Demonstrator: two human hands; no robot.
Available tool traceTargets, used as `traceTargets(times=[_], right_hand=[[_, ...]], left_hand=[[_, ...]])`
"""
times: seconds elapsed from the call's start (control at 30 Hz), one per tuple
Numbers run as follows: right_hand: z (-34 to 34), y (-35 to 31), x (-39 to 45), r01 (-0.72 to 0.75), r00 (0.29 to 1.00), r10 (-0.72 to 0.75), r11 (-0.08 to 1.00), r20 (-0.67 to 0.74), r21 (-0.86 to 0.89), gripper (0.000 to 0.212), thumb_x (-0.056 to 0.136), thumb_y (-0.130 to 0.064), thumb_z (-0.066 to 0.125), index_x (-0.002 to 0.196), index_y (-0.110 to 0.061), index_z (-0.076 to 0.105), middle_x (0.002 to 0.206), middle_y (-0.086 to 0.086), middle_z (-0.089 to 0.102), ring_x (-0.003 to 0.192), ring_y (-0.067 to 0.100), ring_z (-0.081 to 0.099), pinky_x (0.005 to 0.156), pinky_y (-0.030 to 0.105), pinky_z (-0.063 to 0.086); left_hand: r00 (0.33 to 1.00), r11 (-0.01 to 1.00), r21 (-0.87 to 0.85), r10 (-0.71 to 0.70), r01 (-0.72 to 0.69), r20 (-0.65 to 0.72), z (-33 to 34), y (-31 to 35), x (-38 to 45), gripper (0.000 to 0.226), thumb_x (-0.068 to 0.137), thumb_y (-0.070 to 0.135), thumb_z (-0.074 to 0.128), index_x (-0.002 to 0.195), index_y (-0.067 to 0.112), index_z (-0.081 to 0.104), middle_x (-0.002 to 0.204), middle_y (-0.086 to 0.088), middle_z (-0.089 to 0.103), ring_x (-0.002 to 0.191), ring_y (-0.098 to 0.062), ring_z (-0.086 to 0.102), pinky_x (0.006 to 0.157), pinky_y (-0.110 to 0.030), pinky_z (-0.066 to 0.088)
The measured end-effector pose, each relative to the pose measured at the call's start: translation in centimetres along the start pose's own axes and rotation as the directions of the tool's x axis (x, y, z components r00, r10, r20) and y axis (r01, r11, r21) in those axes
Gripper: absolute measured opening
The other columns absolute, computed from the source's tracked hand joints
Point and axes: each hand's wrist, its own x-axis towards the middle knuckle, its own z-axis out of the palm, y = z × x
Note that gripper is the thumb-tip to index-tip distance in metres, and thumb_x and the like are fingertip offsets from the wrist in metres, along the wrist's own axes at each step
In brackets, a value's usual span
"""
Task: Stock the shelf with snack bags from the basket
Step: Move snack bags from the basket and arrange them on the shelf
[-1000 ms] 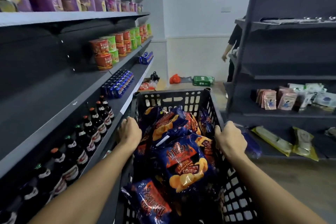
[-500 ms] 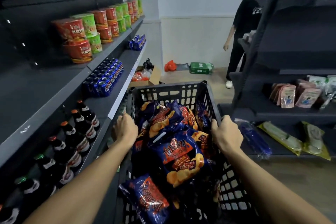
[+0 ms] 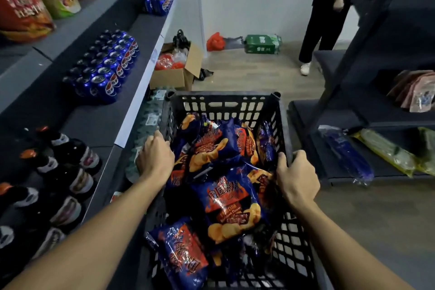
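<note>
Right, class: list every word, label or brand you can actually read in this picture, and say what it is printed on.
"Barbecue Flavor": on the blue snack bag in the basket.
Large Chinese characters on that bag: too blurred to read.
Blue cans, dark bottles, cup noodles, green pack: print unreadable.

Left hand [image 3: 155,160]: knuckles up, fingers curled over the left rim of the basket [image 3: 221,99].
Right hand [image 3: 297,175]: fingers wrapped over the right rim, thumb on the inner side.
Arms: both bare forearms stretched forward, roughly parallel.
</note>
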Motion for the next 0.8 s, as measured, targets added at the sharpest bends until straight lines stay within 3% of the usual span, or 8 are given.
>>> traceTargets(times=[0.27, 0.6, 0.8], right_hand=[[10.6, 2.8, 4.3, 0.016, 0.997, -0.014, 0.999, 0.070, -0.028, 0.033, 0.097, -0.046, 0.047, 0.088, -0.014, 0.044, 0.079, 0.003, 0.052, 0.071, 0.028, 0.047, 0.065, 0.037, 0.037], [19.9, 5.7, 6.4, 0.004, 0.994, 0.004, 0.998, 0.110, -0.069, 0.032, 0.098, -0.045, 0.046, 0.089, -0.015, 0.044, 0.081, 0.001, 0.052, 0.071, 0.027, 0.045, 0.066, 0.036, 0.036], [23.8, 5.7, 7.3, -0.009, 0.993, 0.018, 0.997, 0.115, -0.079, 0.032, 0.098, -0.044, 0.047, 0.087, -0.014, 0.043, 0.079, 0.001, 0.052, 0.071, 0.027, 0.047, 0.066, 0.036, 0.035]], left_hand=[[0.997, 0.997, 0.044, -0.066, 0.064, 0.039, 10.5, -2.6, 3.4, 0.034, 0.101, 0.021, 0.047, 0.128, 0.001, 0.050, 0.121, -0.019, 0.060, 0.106, -0.042, 0.058, 0.077, -0.044, 0.044], [0.992, 0.994, 0.092, -0.074, 0.064, 0.101, 19.9, -5.8, 6.9, 0.028, 0.100, 0.022, 0.048, 0.119, 0.001, 0.051, 0.114, -0.021, 0.061, 0.102, -0.042, 0.058, 0.073, -0.043, 0.040], [0.989, 0.995, 0.076, -0.080, 0.071, 0.123, 22.4, -6.7, 9.4, 0.040, 0.101, 0.023, 0.048, 0.136, 0.003, 0.044, 0.120, -0.019, 0.059, 0.106, -0.041, 0.058, 0.083, -0.048, 0.046]])
